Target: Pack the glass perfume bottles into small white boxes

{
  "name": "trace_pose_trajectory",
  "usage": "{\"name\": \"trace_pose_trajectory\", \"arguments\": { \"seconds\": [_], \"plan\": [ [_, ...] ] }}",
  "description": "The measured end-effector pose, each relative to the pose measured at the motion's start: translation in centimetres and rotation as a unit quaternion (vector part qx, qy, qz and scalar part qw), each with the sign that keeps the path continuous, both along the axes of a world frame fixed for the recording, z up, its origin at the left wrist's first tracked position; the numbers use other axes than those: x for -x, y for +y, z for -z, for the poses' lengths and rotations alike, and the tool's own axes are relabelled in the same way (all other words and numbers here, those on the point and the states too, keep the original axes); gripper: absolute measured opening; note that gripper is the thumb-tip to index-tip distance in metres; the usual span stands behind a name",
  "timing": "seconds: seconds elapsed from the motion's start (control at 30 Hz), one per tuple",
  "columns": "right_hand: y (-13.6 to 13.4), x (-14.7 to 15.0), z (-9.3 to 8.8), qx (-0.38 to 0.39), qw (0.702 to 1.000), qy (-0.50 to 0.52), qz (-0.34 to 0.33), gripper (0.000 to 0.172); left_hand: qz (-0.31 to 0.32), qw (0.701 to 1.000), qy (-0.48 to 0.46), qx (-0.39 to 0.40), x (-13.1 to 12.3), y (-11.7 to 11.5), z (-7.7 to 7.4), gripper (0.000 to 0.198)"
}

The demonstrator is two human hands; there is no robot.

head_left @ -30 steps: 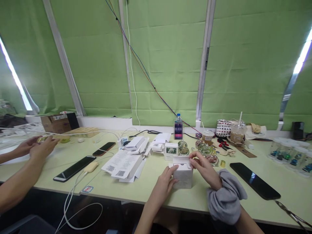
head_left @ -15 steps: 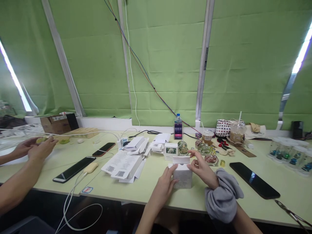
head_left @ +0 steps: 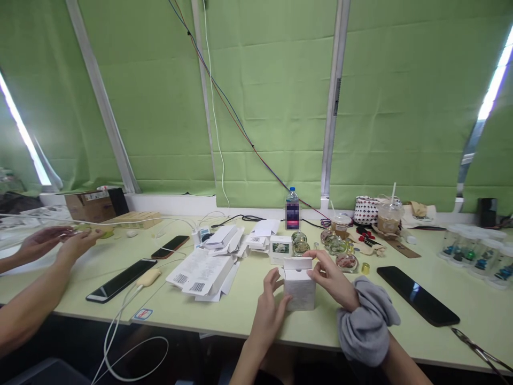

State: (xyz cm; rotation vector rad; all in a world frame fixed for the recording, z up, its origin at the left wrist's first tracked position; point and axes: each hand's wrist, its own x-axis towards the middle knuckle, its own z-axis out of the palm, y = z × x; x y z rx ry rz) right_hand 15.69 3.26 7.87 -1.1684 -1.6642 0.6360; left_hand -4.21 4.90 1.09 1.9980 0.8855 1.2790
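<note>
Gripping from the right: the right hand [head_left: 334, 280] is closed on a small white carton [head_left: 300, 295], forefinger at the raised top flap [head_left: 297, 262], thumb at the upper right corner. Half a second ago the left hand [head_left: 267, 306] had its forefinger laid over the carton's top edge; now that finger is drawn back and curled to the left, its thumb low beside the front face. Whether the left hand still presses the carton cannot be told. The carton stands upright on the tabletop [head_left: 224, 318], near its front edge, in the same place as before. Flap unfolded, top not closed: in my judgement the closure remains outstanding, with steadying passed largely to the right hand.

Just behind stands a white box with a flower picture [head_left: 281, 249]. Round glass jars [head_left: 346, 262] and a gold cap [head_left: 365, 268] lie to the right, a black smartphone [head_left: 417, 295] beyond them. Left, white barcoded cartons [head_left: 206, 271] lie stacked. At far left, a co-worker's hands [head_left: 74, 251] no longer show the yellow-green piece visible earlier.
</note>
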Motion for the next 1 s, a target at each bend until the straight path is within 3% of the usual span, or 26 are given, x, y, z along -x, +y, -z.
{"name": "trace_pose_trajectory", "arguments": {
  "seconds": [0.2, 0.4, 0.6, 0.8, 1.0],
  "plan": [
    [0.1, 0.0, 0.0, -0.017, 1.0, -0.013, 0.005, 0.028, 0.009, 0.996, 0.046, -0.075, 0.2, 0.1, -0.8, 0.038],
    [0.0, -0.4, -0.7, -0.043, 0.994, -0.094, -0.038, 0.029, 0.023, 0.998, 0.026, -0.047, 0.1, 0.0, -1.3, 0.038],
    [0.0, -0.8, -0.8, -0.021, 0.991, -0.099, -0.086, 0.029, 0.033, 0.999, 0.023, -0.037, 0.2, 0.1, -1.4, 0.037],
    [-0.1, -0.4, -0.6, -0.056, 0.992, -0.101, -0.041, 0.027, 0.039, 0.998, 0.03, -0.031, 0.3, 0.2, -1.2, 0.039],
    [0.0, -0.4, -0.5, -0.088, 0.989, -0.113, -0.038, 0.025, 0.036, 0.998, 0.03, -0.04, 0.3, 0.1, -1.3, 0.04]
  ]
}}
